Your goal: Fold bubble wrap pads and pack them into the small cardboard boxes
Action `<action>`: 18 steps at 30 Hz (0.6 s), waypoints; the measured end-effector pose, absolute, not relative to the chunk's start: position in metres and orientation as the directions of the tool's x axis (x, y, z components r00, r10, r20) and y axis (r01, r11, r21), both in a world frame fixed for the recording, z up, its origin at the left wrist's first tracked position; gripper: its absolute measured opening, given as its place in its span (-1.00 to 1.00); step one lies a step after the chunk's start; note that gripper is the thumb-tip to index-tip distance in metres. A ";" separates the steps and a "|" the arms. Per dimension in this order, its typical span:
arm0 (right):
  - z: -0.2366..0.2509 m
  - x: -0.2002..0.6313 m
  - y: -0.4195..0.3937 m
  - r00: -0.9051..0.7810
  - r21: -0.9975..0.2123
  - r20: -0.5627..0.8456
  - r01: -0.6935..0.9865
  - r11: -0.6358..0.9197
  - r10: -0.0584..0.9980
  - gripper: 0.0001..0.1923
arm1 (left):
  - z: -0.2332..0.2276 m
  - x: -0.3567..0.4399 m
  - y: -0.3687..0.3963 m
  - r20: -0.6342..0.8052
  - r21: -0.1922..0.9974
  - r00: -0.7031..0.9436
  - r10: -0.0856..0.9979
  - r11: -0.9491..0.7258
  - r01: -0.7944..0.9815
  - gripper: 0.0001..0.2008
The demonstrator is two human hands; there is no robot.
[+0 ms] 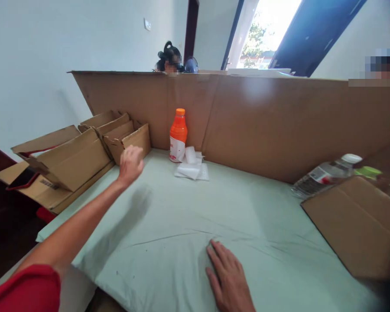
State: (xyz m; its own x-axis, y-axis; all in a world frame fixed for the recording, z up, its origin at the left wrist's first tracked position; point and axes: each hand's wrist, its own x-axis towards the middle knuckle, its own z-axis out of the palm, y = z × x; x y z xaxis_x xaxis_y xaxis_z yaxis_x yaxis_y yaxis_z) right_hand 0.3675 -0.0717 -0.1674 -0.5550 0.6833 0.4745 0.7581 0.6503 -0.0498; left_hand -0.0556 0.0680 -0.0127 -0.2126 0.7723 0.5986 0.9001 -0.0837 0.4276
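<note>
My left hand (131,164) is raised at the end of a stretched arm, just in front of the small open cardboard boxes (137,139) on the left. Its fingers are curled inward, and whatever may be in them is hidden from me. Below it the hand casts a shadow on the pale green cloth (169,212). My right hand (229,277) lies palm down on this cloth near the front edge, fingers stretched out, with nothing in it. An orange bottle (178,134) with a white label stands upright to the right of my left hand, beside folded white translucent wrapping sheets (193,167).
A tall cardboard panel (263,125) runs along the back. At the right, a clear plastic bottle (326,175) leans behind a cardboard box (354,225), near a green item (368,172). A dark phone-like object (22,178) lies among the left boxes. People's heads show beyond the panel.
</note>
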 end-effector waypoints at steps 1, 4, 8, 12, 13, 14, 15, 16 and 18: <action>-0.165 0.354 -0.073 -0.590 -0.039 0.481 0.725 0.688 0.649 -0.54 | 0.000 -0.076 0.088 0.602 0.440 -0.280 0.748 -0.018 0.898 -0.44; -0.158 0.339 -0.070 -0.601 -0.060 0.492 0.699 0.713 0.630 -0.58 | 0.023 -0.116 0.130 0.568 0.469 -0.386 0.727 0.100 0.878 -0.32; -0.157 0.346 -0.066 -0.567 -0.103 0.510 0.707 0.700 0.647 -0.60 | 0.023 -0.129 0.136 0.525 0.465 -0.355 0.773 0.088 0.881 -0.40; -0.157 0.349 -0.062 -0.556 -0.128 0.496 0.712 0.690 0.666 -0.61 | 0.009 -0.123 0.067 0.554 0.424 -0.192 0.810 -0.075 0.903 -0.50; -0.154 0.348 -0.060 -0.551 -0.147 0.490 0.712 0.687 0.676 -0.63 | 0.005 -0.119 0.040 0.574 0.409 -0.144 0.806 -0.130 0.903 -0.53; -0.150 0.345 -0.058 -0.543 -0.173 0.482 0.711 0.682 0.688 -0.65 | 0.002 -0.114 0.010 0.651 0.346 -0.038 0.758 -0.251 0.904 -0.57; -0.145 0.342 -0.056 -0.534 -0.205 0.472 0.707 0.677 0.701 -0.66 | -0.001 -0.108 -0.021 0.707 0.284 0.047 0.706 -0.344 0.895 -0.59; -0.138 0.337 -0.054 -0.526 -0.243 0.456 0.702 0.669 0.718 -0.66 | -0.003 -0.102 -0.051 0.730 0.248 0.098 0.677 -0.395 0.885 -0.58; -0.124 0.324 -0.053 -0.524 -0.319 0.411 0.684 0.656 0.746 -0.59 | -0.007 -0.089 -0.105 0.729 0.259 0.125 0.672 -0.441 0.859 -0.54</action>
State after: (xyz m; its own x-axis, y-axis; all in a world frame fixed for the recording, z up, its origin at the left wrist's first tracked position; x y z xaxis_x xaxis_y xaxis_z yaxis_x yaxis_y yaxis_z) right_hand 0.3242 -0.0530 -0.1242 -0.5241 0.7458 0.4111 0.6837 0.6563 -0.3190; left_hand -0.0890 -0.1048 -0.0073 0.1255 0.6724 0.7294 0.8592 -0.4413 0.2590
